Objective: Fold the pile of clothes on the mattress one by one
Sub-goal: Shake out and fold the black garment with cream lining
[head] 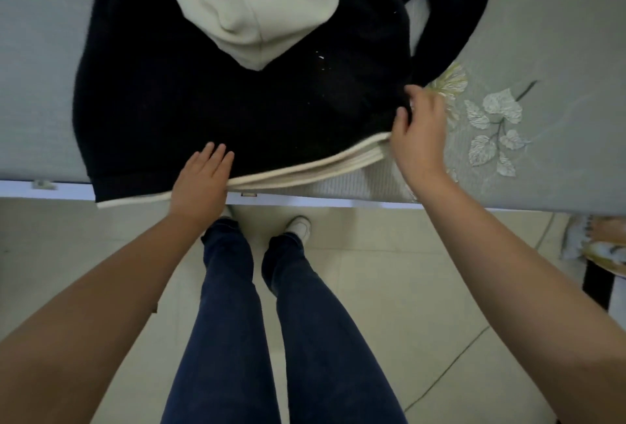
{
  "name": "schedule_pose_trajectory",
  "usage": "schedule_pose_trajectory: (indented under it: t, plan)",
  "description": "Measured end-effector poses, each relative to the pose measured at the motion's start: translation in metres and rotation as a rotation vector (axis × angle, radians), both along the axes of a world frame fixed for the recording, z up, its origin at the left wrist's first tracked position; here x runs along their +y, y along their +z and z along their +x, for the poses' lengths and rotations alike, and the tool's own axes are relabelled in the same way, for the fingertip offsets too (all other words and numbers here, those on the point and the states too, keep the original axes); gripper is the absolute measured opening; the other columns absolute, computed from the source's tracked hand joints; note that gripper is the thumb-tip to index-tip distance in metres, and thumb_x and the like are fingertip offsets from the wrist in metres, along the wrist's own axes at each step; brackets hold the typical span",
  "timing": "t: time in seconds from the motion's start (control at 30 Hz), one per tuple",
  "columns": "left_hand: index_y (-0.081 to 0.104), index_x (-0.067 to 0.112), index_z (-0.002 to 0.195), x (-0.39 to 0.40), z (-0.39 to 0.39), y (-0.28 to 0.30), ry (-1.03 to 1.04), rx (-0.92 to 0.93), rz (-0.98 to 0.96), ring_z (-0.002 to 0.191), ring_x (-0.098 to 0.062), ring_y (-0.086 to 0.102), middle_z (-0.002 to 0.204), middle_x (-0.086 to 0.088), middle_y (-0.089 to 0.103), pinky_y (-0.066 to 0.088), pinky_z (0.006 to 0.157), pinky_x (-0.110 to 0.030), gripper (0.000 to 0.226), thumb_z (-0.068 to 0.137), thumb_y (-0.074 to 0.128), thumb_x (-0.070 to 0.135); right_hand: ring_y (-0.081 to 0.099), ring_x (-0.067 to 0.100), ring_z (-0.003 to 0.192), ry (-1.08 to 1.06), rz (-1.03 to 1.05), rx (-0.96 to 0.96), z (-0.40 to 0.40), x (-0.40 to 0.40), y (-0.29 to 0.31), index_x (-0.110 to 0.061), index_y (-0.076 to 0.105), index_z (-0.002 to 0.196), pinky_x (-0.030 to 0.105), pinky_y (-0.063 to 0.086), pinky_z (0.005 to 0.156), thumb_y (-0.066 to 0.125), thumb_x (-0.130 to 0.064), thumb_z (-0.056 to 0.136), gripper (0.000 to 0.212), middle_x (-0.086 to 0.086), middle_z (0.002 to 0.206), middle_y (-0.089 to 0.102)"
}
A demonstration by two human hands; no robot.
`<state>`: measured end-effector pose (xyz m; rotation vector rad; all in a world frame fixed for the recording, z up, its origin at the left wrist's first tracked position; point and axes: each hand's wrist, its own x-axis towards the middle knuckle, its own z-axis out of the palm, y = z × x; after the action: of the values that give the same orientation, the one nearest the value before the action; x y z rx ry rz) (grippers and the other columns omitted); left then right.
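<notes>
Grey leaf-embroidered mattress (559,34) above pale tiled floor (389,288).

We are reaching forward with both bare forearms, wrists roughly straight. Our left hand (200,179) is lying flat, palm down, its fingers (216,152) held straight and close together, pointing away from us and pressing downward. Our right hand (418,132) is sitting farther forward and out to the side, its back turned up, the thumb and curled fingers (411,90) pinching together. Our two legs are standing below, between the arms.
</notes>
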<state>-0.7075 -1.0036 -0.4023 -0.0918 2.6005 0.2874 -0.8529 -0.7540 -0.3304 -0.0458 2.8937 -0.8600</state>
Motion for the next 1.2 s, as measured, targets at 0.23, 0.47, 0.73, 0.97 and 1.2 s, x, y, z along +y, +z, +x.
schedule_pose_trajectory:
  t: [0.23, 0.47, 0.73, 0.97, 1.2]
  plan:
    - [0.014, 0.006, 0.145, -0.016, -0.011, 0.01, 0.026, -0.058, 0.047, 0.142, -0.019, 0.01, 0.154, -0.01, 0.012, 0.0, 0.113, -0.027, 0.053, 0.096, 0.036, 0.008, 0.002, 0.033, 0.141, 1.098, 0.807, -0.034, 0.081, -0.055, -0.038, -0.007, 0.006, 0.146, 0.061, -0.013, 0.099, 0.057, -0.053, 0.08, 0.095, 0.016, 0.154, 0.005]
    - [0.004, 0.005, 0.145, -0.029, -0.008, 0.021, -0.087, -0.048, -0.016, 0.143, -0.02, 0.002, 0.155, -0.011, 0.004, -0.004, 0.113, -0.027, 0.057, 0.097, 0.034, 0.007, -0.004, 0.03, 0.142, 0.864, 0.768, -0.084, 0.083, -0.058, -0.061, 0.001, -0.009, 0.143, 0.048, -0.021, 0.104, 0.023, -0.004, 0.094, 0.058, 0.018, 0.154, -0.004]
    - [0.005, 0.001, 0.144, -0.05, 0.028, 0.021, 0.162, -0.034, -0.083, 0.143, -0.025, 0.004, 0.154, -0.016, 0.007, -0.001, 0.114, -0.033, 0.061, 0.091, 0.034, -0.003, 0.029, 0.046, 0.131, 0.677, 0.558, 0.024, 0.067, -0.05, -0.023, 0.017, 0.025, 0.134, 0.048, 0.015, 0.11, 0.031, 0.012, 0.086, 0.049, 0.035, 0.141, 0.027]
    - [0.014, -0.003, 0.143, -0.076, 0.051, 0.078, 0.075, 0.131, -0.012, 0.142, -0.029, 0.009, 0.151, -0.021, 0.013, -0.001, 0.114, -0.034, 0.061, 0.087, 0.038, -0.008, 0.021, 0.043, 0.135, 0.665, 0.626, -0.015, 0.112, -0.052, 0.027, 0.013, 0.02, 0.137, 0.042, 0.001, 0.11, 0.035, 0.017, 0.08, 0.058, 0.032, 0.144, 0.022]
    - [0.004, 0.004, 0.145, -0.106, 0.084, 0.128, 0.036, 0.016, -0.006, 0.143, -0.02, 0.004, 0.155, -0.01, 0.006, -0.001, 0.114, -0.031, 0.064, 0.091, 0.037, -0.002, 0.049, 0.05, 0.113, 0.591, 0.596, 0.032, 0.164, -0.079, 0.077, 0.02, 0.047, 0.118, 0.056, 0.028, 0.096, 0.066, 0.023, 0.054, 0.067, 0.037, 0.123, 0.049]
